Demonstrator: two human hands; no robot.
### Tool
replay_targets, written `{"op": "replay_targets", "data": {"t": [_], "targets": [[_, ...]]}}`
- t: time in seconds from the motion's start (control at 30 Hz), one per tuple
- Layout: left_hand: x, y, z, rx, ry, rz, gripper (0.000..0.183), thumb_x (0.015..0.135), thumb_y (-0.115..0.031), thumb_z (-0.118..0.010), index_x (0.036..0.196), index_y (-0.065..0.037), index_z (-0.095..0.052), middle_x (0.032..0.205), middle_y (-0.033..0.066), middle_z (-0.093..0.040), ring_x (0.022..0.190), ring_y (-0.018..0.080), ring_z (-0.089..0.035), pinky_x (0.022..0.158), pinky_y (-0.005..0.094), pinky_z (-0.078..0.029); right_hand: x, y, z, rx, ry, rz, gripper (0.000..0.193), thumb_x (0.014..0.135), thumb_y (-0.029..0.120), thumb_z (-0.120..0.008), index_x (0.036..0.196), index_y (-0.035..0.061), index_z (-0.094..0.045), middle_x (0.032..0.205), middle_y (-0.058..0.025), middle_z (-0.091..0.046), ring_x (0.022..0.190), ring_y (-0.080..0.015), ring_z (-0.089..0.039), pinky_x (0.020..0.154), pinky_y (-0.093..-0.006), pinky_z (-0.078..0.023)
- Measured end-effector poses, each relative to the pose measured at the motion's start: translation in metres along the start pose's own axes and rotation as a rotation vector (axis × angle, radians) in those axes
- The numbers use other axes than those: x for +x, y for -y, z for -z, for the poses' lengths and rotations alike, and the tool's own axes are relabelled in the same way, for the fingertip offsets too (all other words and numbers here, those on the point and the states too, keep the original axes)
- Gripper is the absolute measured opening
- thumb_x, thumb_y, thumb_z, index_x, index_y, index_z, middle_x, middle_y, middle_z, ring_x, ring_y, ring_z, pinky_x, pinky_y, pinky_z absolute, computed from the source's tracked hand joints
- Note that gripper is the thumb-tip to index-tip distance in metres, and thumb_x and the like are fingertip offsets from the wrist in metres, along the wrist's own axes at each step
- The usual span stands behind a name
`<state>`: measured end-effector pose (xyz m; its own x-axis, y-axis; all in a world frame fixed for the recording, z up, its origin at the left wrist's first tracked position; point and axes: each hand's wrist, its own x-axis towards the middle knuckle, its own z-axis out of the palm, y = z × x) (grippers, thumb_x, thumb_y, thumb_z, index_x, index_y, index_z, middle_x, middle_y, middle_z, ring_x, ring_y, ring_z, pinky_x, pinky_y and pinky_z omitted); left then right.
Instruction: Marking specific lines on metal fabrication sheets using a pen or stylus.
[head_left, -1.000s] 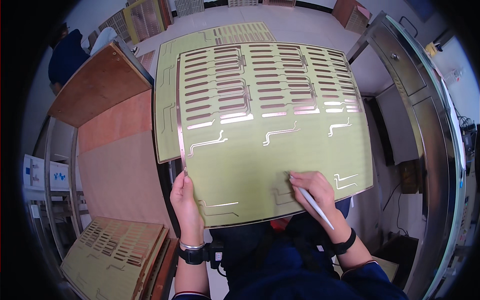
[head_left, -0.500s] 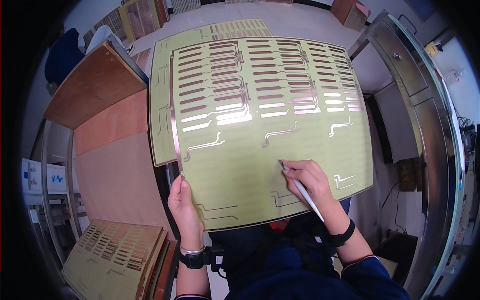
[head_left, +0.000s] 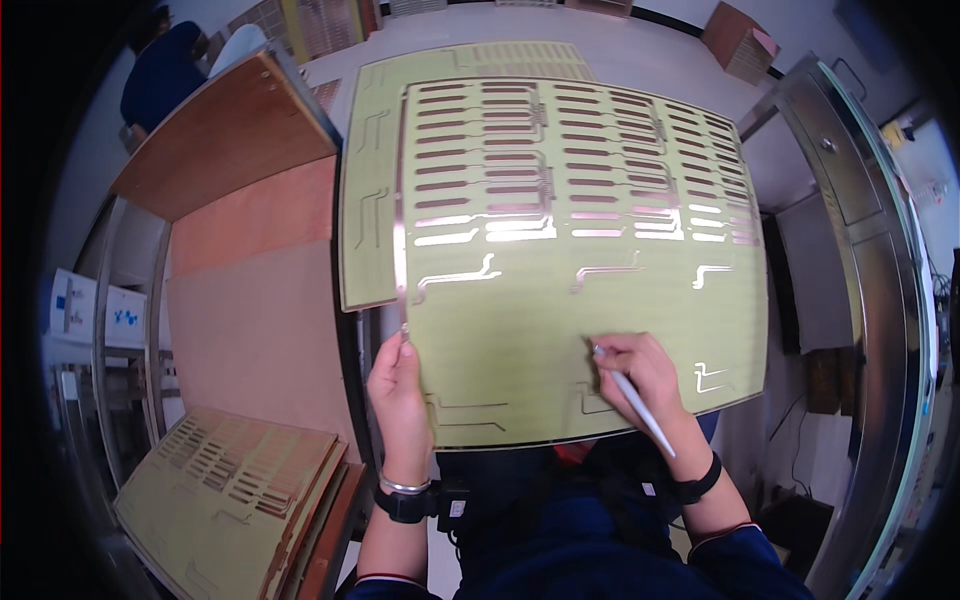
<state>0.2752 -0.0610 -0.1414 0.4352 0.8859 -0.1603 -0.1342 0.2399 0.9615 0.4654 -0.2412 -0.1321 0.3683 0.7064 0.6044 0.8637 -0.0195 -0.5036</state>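
A large yellow-green circuit board panel with copper-coloured tracks lies in front of me, tilted toward my lap. My left hand grips its left edge near the lower corner, thumb on the top face. In my right hand is a white pen-like tool, pinched with its tip close to the bare lower middle of the panel. Whether the tip touches the surface I cannot tell. Beneath and behind this panel shows a second similar panel.
At lower left stands a stack of similar panels, beside a brown board surface. A wooden upright board rises behind it. On the right runs a metal cabinet with a glass edge. A person in dark blue is at far left.
The whole view has shifted, so the panel and both hands appear further right. My right hand keeps the white tool near the same part of the panel; my left still grips the edge.
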Motion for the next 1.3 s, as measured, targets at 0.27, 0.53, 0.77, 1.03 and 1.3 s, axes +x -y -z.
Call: {"op": "replay_targets", "data": {"t": [0.27,0.53,0.77,1.03,1.3], "targets": [[0.002,0.0,0.001,-0.015,-0.011,0.002,0.029,0.1,-0.015,-0.046,0.119,0.005,-0.055,0.105,0.0049,-0.062,0.093,0.0078,-0.056,0.084,0.0222,-0.044,0.014,0.04,-0.032,0.091,0.207,0.137,0.026,0.066,-0.003,-0.07,0.088,0.0067,-0.061,0.1,-0.0058,-0.063,0.08,-0.0212,-0.061,0.071,-0.032,-0.05],[0.002,0.001,0.003,0.072,0.026,-0.026,0.03,0.1,-0.017,-0.046,0.119,0.004,-0.055,0.101,0.004,-0.062,0.09,0.0066,-0.055,0.08,0.022,-0.045,0.019,0.044,-0.045,0.074,0.234,0.184,0.025,0.065,-0.001,-0.071,0.087,0.0077,-0.061,0.101,-0.0051,-0.063,0.078,-0.0212,-0.059,0.067,-0.0318,-0.048],[0.001,0.003,0.004,0.074,0.009,-0.041,0.03,0.1,-0.018,-0.046,0.118,0.004,-0.055,0.1,0.0042,-0.063,0.089,0.0073,-0.056,0.079,0.0229,-0.045,0.021,0.044,-0.047,0.078,0.235,0.192,0.024,0.066,-0.003,-0.072,0.082,0.0071,-0.059,0.099,-0.0052,-0.063,0.075,-0.0215,-0.058,0.065,-0.0322,-0.047],[0.003,0.006,0.004,0.083,0.022,-0.062,0.03,0.1,-0.018,-0.045,0.117,0.005,-0.056,0.098,0.0041,-0.062,0.089,0.0077,-0.055,0.079,0.023,-0.045,0.022,0.043,-0.047,0.082,0.219,0.193,0.022,0.067,-0.004,-0.072,0.08,0.0062,-0.057,0.096,-0.0062,-0.063,0.073,-0.0215,-0.058,0.064,-0.0318,-0.048],[0.003,0.002,0.003,0.071,0.028,-0.059,0.031,0.1,-0.02,-0.045,0.116,0.005,-0.056,0.097,0.0042,-0.062,0.088,0.0075,-0.055,0.079,0.023,-0.045,0.022,0.042,-0.046,0.102,0.219,0.165,0.021,0.067,-0.004,-0.071,0.079,0.0058,-0.057,0.094,-0.0066,-0.063,0.073,-0.0219,-0.058,0.065,-0.0322,-0.048]]}}
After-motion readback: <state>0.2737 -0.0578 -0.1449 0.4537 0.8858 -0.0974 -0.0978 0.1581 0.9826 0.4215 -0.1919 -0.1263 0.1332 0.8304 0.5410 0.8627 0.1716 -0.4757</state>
